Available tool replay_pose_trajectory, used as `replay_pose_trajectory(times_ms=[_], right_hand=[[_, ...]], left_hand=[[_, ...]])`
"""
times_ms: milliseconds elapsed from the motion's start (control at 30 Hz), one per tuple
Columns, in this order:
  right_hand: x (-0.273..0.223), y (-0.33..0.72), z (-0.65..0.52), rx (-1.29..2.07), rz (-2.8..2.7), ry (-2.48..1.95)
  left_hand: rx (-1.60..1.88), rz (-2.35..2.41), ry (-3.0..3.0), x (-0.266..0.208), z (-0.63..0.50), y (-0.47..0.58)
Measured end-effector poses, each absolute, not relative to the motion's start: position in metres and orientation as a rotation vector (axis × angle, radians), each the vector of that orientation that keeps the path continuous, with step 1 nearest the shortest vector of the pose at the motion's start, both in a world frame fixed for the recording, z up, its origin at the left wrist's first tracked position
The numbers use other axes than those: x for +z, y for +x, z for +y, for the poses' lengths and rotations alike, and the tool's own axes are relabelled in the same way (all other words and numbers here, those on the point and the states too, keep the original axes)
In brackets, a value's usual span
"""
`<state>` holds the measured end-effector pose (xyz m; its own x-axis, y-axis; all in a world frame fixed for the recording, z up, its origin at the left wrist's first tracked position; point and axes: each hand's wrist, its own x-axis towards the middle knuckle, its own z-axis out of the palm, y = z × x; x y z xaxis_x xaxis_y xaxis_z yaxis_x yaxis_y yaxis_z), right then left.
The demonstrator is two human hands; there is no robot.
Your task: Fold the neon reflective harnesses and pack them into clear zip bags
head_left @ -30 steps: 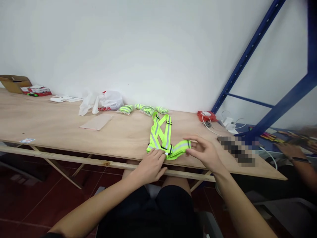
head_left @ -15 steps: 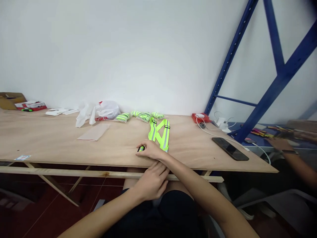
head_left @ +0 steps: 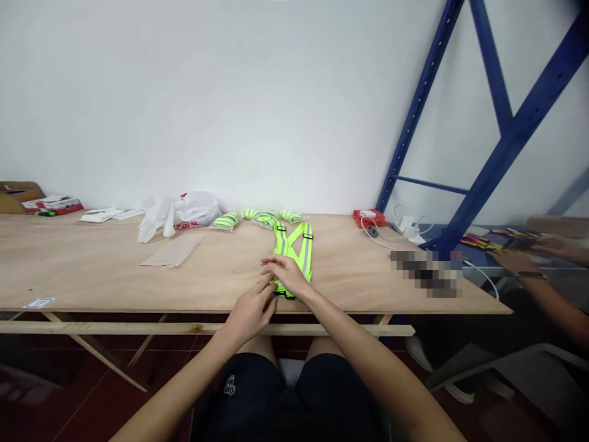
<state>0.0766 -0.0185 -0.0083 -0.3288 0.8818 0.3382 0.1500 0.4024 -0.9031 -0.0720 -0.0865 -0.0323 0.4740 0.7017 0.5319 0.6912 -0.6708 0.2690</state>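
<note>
A fluorescent yellow-green reflective vest (head_left: 306, 248) of straps lies on the wooden table before me. It has grey stripes, black sliders on its two shoulder straps and a black buckle at its near edge. My left hand (head_left: 252, 310) is at the vest's lower left corner, thumb and fingers closed around the strap edge. Just above it, my right hand (head_left: 288, 274) lies over the lower part of the vest, fingers stretched to the left and close to the left fingertips. Both hands hide the vest's lower left part.
Behind the vest lie several bagged yellow-green bundles (head_left: 264, 218). A white plastic bag (head_left: 197, 209) and a flat pale pouch (head_left: 172, 252) are to the left. A red item (head_left: 370, 218) with a charger and a blurred-out object (head_left: 426, 273) lie right. A blue rack (head_left: 414, 110) and another person's arm (head_left: 547, 294) are farther right.
My right hand has stopped pinching the small strap end and moved right over the vest. My left hand has come up from below the table edge to the vest's corner.
</note>
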Motion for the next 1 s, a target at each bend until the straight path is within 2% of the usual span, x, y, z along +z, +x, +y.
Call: replay_pose_trajectory(times_ms=[167, 267, 467, 633, 1000], right_hand=[[-0.023, 0.108, -0.067, 0.208, -2.149, -0.925], [-0.033, 0.131, -0.090, -0.063, -2.349, -1.008], [-0.044, 0.159, -0.108, -0.170, -2.368, -0.856], [-0.048, 0.168, -0.117, -0.156, -2.259, -0.732], [-0.044, 0.168, -0.111, -0.198, -2.260, -0.668]], left_hand=[[0.860, 1.351, 2.747, -0.035, -0.081, -0.072], [0.859, 1.371, 2.785, -0.040, -0.081, -0.070], [0.858, 1.060, 2.886, -0.037, -0.114, -0.080], [0.625, 0.742, 2.939, -0.015, -0.124, -0.089], [0.564, 0.637, 3.133, -0.004, -0.099, -0.072]])
